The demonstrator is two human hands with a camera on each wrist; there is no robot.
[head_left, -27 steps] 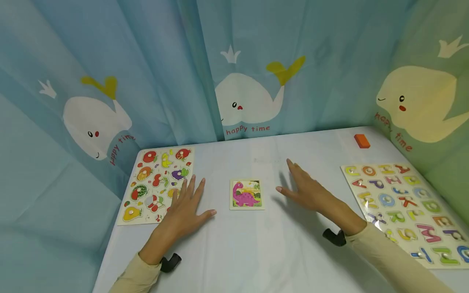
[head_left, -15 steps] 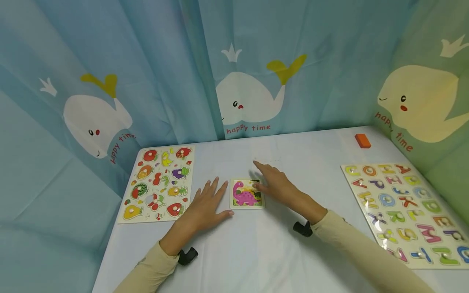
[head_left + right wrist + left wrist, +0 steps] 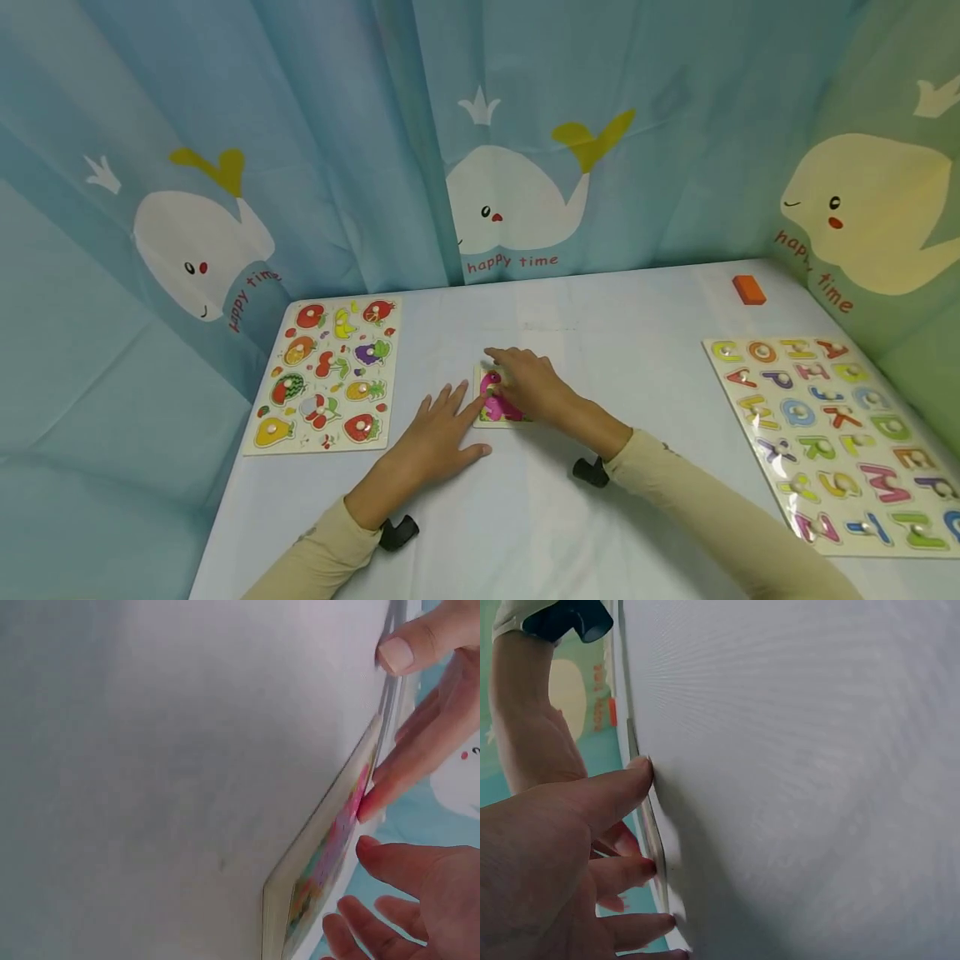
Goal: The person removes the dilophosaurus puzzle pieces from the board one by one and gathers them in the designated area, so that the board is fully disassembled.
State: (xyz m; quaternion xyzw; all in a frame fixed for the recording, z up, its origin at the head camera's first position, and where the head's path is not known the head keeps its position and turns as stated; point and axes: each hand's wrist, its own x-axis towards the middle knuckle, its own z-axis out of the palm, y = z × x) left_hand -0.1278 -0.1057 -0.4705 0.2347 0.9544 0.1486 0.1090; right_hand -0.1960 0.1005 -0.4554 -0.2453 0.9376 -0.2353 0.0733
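Note:
A small square jigsaw puzzle (image 3: 495, 413) with a pink dinosaur lies flat on the white table, partly covered by the right hand in the head view. My left hand (image 3: 438, 435) rests low at the puzzle's left side, fingers extended and the index fingertip touching its edge. Over the puzzle's right half is my right hand (image 3: 534, 385), its fingers loosely spread with nothing between them. The right wrist view shows the puzzle (image 3: 328, 851) edge-on, the right hand's thumb (image 3: 397, 862) close over its picture. In the left wrist view the left fingers (image 3: 622, 874) reach its rim.
On the left lies a fruit peg board (image 3: 339, 416). A letter peg board (image 3: 843, 508) is at the right. An orange block (image 3: 749, 289) stands near the back right corner. Blue whale-print curtains (image 3: 360, 183) hang behind and beside the white table (image 3: 637, 325).
Both hands have moved inward to the puzzle, the left from over the fruit board and the right from the right side. The puzzle has stayed in place.

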